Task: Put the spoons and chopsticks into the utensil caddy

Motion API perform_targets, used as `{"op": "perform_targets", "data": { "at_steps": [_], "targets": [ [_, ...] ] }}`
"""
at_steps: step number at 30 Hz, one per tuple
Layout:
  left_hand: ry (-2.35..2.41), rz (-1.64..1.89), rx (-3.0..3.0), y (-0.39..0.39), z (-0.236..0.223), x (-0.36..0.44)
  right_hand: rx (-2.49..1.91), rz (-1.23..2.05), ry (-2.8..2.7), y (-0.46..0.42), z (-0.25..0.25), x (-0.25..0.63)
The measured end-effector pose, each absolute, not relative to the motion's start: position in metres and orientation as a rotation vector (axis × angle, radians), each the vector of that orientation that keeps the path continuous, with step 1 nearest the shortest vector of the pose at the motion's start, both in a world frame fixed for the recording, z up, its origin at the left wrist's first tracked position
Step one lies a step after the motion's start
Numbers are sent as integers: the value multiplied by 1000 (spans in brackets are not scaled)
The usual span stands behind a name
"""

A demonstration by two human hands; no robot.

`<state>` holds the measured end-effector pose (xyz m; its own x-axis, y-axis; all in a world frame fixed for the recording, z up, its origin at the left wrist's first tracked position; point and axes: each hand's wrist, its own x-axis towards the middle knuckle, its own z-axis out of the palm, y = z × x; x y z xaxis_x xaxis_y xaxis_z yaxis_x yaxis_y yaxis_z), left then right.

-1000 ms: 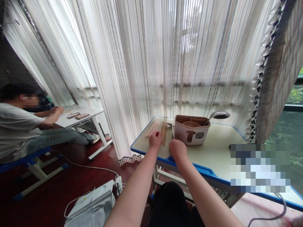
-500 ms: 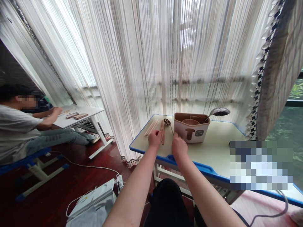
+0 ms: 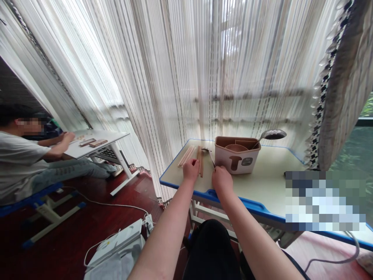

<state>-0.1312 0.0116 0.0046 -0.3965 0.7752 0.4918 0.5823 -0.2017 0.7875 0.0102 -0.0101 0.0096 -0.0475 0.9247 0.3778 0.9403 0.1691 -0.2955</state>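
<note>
The skimmer (image 3: 206, 150), just right of the frame's centre, shows its head more edge-on than before. The right hand (image 3: 222, 179) closes round its handle (image 3: 212, 160); the left hand (image 3: 190, 170) half-curls by the chopsticks (image 3: 201, 162), hold unclear.

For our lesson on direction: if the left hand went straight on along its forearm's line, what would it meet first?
Probably the darker sticks, just beside the left hand; its height is unclear, so it might pass over them.

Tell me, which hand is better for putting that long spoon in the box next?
Probably the right hand: it grips the long spoon and is closer to the box. The left hand is farther away, beside the wooden sticks.
</note>
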Motion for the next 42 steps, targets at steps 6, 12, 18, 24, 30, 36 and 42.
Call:
{"op": "perform_targets", "data": {
  "at_steps": [6, 12, 18, 24, 30, 36, 42],
  "targets": [
    [1860, 1643, 1596, 11, 6, -131, -1759, -161, -1957, -14, 12, 6],
    [1835, 1636, 1563, 11, 7, -131, -1782, -225, -1922, -16, 15, 6],
    [1830, 1633, 1580, 11, 7, -131, -1742, 28, -1866, -7, 10, 10],
    [1816, 1638, 1588, 13, 5, -131, -1684, 206, -1785, 0, 6, 26],
    [1803, 1649, 1586, 16, 0, -131, -1650, 320, -1719, 0, 6, 34],
    [1796, 1635, 1595, 17, -3, -135, -1701, 276, -1671, -7, 11, 27],
    [1736, 1683, 1561, 19, -2, -137, -1454, -21, -1702, -7, 8, 18]
  ]
}}
